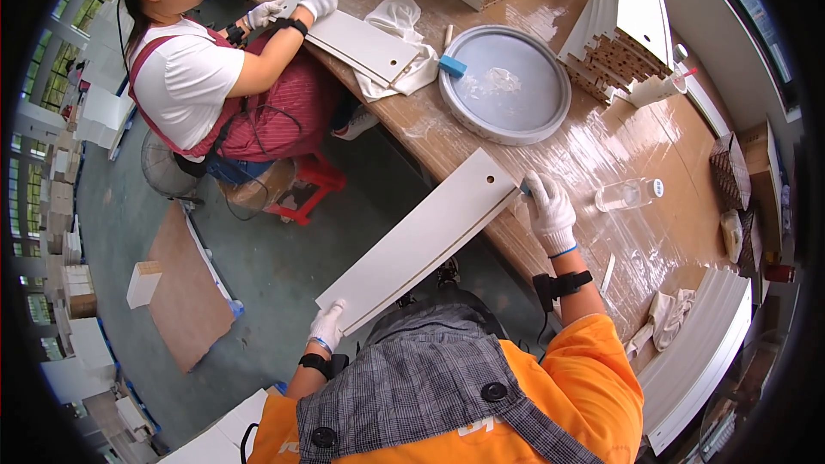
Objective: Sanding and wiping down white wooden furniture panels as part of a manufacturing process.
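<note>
A long white board (pixel 421 236) with a round hole near its far end and a groove along one side lies slantwise in front of me. That far end rests over the table edge. My left hand (pixel 327 325), in a white glove, grips the near left end of the board. Beside the far end, my gloved right hand (pixel 550 210) is closed round a small blue block (pixel 525 187), mostly hidden by the fingers. The block is at the board's end edge.
A round grey lid (pixel 507 86) with a blue block (pixel 452 67) on its rim sits on the table (pixel 593 150). A clear bottle (pixel 629 195) lies at right. White boards (pixel 632 9) are stacked behind. Left, a co-worker (pixel 215 77) handles another board (pixel 361 45).
</note>
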The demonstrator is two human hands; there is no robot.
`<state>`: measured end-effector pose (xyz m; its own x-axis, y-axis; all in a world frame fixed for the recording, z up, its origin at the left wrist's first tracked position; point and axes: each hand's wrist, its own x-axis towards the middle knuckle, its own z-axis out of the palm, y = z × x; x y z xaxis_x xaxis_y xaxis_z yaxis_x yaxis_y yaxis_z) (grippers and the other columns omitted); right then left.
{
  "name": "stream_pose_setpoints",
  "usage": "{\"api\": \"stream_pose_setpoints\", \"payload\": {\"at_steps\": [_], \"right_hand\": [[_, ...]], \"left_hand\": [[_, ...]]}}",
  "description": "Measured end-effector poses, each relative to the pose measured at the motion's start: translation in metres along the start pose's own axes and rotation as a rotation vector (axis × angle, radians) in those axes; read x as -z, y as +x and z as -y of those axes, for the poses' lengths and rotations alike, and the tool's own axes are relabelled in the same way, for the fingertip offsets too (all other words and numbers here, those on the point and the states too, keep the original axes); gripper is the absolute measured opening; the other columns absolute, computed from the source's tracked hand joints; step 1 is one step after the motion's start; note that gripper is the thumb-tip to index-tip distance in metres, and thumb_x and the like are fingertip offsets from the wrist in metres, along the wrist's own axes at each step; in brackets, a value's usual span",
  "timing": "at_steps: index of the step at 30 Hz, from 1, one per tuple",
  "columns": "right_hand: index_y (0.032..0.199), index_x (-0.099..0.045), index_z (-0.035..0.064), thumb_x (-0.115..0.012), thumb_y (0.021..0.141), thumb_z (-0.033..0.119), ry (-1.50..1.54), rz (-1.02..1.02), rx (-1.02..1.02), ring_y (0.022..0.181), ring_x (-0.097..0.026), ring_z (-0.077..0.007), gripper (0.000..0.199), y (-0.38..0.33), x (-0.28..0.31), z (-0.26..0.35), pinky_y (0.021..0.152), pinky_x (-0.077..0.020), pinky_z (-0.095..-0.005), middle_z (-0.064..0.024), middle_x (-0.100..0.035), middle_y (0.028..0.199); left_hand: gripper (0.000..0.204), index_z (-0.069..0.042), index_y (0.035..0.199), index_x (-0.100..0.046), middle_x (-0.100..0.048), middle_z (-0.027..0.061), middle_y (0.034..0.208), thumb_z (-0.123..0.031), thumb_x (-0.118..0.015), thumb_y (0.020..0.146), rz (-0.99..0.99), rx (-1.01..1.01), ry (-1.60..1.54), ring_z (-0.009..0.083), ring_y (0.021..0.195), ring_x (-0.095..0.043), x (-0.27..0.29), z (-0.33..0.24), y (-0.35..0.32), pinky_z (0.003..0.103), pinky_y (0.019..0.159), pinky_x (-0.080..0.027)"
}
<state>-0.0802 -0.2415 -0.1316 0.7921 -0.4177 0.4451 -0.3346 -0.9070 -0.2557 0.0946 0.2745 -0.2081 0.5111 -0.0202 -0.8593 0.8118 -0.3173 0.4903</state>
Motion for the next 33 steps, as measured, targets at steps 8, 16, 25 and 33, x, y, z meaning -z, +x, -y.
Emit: {"api": "stream_pose_setpoints", "payload": {"at_steps": [8,16,25,33], "right_hand": [[0.137,-0.052,0.0131,-0.072,0.082,0.014,-0.021,0.019,-0.015,0.102,-0.063,-0.0336,0.059,-0.0049,0.0009,-0.0012,0.087,-0.051,-0.0433,-0.011,-0.061,0.119],[0.136,-0.053,0.014,-0.071,0.081,0.013,-0.028,-0.01,-0.044,0.102,-0.062,-0.0329,0.058,-0.0056,0.0005,-0.0029,0.087,-0.0511,-0.0429,-0.0108,-0.061,0.119],[0.139,-0.051,0.015,-0.072,0.078,0.011,-0.042,-0.029,-0.044,0.104,-0.062,-0.0327,0.064,-0.0093,-0.0007,-0.0022,0.088,-0.0509,-0.0423,-0.0102,-0.061,0.12],[0.138,-0.051,0.014,-0.071,0.078,0.008,-0.027,0.03,-0.03,0.105,-0.062,-0.0328,0.063,-0.0044,0.0019,-0.0009,0.088,-0.051,-0.0428,-0.0102,-0.061,0.121]], "left_hand": [[0.056,-0.001,0.131,-0.051,-0.059,0.013,0.122,-0.03,-0.075,0.09,-0.008,0.002,-0.035,0.0246,0.101,-0.064,-0.0012,0.0008,0.0003,0.04,0.078,-0.056],[0.051,-0.002,0.13,-0.052,-0.059,0.0123,0.122,-0.024,-0.075,0.091,0.038,-0.003,-0.126,0.0246,0.101,-0.066,-0.0023,-0.0006,-0.0028,0.041,0.076,-0.058],[0.051,-0.003,0.13,-0.053,-0.061,0.0106,0.121,-0.025,-0.076,0.09,0.028,-0.004,-0.125,0.0238,0.1,-0.066,-0.0023,-0.0017,-0.0023,0.041,0.075,-0.058],[0.052,-0.002,0.131,-0.052,-0.061,0.0116,0.122,-0.027,-0.074,0.091,0.002,0.009,-0.067,0.0256,0.104,-0.066,-0.0021,-0.0028,-0.0053,0.043,0.078,-0.057]]}}
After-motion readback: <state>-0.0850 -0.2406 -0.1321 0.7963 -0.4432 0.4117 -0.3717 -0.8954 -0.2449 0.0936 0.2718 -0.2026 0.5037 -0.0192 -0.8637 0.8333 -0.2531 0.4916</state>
